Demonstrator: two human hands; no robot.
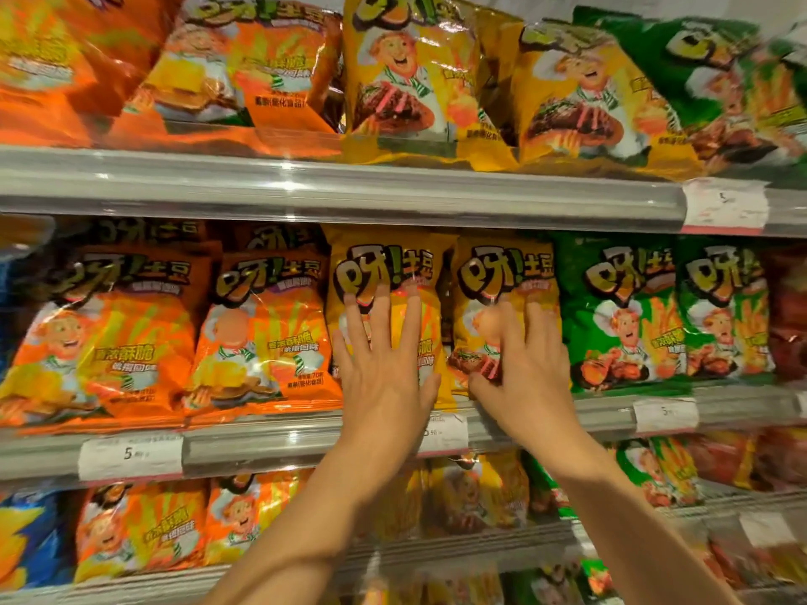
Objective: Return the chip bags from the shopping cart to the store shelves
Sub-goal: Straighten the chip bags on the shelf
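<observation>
Both forearms reach up from frame bottom | left hand point(384, 364) flat, fingers spread on yellow chip bag point(375, 272), mid-shelf centre | right hand point(524, 369) flat on neighbouring yellow bag point(502, 272) | orange bags point(262, 325) left, green bags point(620, 312) right, packed tight | shelf rail point(305, 447) below.

Flat hands point(454, 369) on yellow chip bags point(502, 272)

Warm, fairly bright store light from overhead. Glare ran along the top shelf rail point(340, 185) & streaked the foil of the orange bags point(87, 67) upper left. Shadow sat under that rail, darkening the tops of the middle row. Centre was reasonably sharp; edges & lower shelves smeared w/ motion blur. Wide-angle lens bowed the rails. Price tag point(725, 205) was blown out, unreadable.
</observation>
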